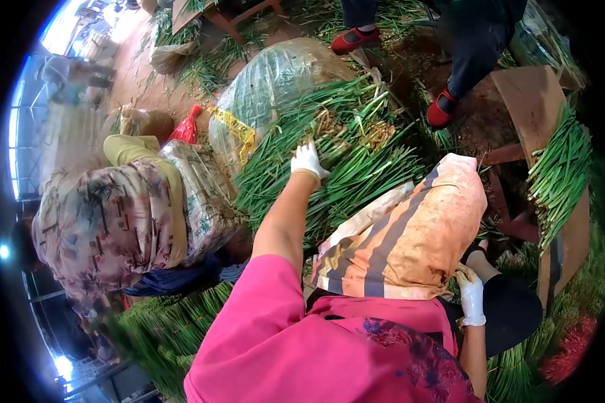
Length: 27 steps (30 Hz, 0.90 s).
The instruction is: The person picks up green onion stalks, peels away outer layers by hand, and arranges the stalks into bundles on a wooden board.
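Observation:
My left hand (309,160), in a white glove, reaches forward onto a large heap of long green stalks (275,168). Its fingers are apart and touch the heap beside some brown, dry roots (329,125). Close to my lap, my right hand (471,295), also gloved, is at the edge of an orange and grey striped cloth (410,235). Its fingers are curled together, and what they hold, if anything, is too hidden to make out.
A clear plastic-wrapped bundle (275,74) lies behind the heap. Another person (114,221) in patterned clothing bends at the left. A person's red shoes (441,109) stand at the upper right. More stalks (561,178) lie on a board (531,107) at right.

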Each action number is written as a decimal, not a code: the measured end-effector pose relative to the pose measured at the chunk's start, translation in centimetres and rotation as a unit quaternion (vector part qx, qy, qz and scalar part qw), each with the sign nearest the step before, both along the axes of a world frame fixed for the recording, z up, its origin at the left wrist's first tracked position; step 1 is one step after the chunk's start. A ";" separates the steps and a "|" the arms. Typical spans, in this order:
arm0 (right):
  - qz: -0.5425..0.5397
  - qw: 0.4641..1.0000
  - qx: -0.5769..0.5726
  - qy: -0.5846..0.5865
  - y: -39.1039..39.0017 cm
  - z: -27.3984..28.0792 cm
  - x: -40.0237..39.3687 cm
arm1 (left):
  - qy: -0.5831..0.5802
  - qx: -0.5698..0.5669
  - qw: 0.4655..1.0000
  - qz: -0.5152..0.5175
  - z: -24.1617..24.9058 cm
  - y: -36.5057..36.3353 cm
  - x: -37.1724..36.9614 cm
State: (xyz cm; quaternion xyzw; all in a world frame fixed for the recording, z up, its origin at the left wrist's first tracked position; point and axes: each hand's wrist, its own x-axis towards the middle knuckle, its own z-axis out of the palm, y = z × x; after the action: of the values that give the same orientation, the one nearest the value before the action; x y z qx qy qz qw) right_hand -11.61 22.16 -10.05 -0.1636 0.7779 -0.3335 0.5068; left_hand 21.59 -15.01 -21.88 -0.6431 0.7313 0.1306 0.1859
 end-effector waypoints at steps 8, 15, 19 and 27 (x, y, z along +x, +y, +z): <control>0.016 0.999 0.010 0.044 -0.3 -0.7 -0.4 | 0.090 -0.098 0.991 -0.019 0.6 0.1 1.4; 0.128 0.985 0.029 0.112 -2.2 0.8 0.8 | 0.203 -0.090 0.966 0.133 -3.3 -5.8 4.4; 0.135 0.981 0.037 0.135 -2.3 -0.2 0.4 | 0.235 0.039 0.954 0.184 -3.6 -9.4 6.5; 0.190 0.970 0.023 0.148 -3.1 -0.9 0.9 | 0.055 0.043 0.990 0.125 -1.0 -6.2 2.6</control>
State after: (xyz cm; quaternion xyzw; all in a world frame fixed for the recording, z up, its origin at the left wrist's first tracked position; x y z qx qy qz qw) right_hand -10.76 19.06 -10.98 -0.3443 0.8064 -0.1850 0.4437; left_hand 24.24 -21.19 -22.86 -0.7129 0.6479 0.2190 0.1549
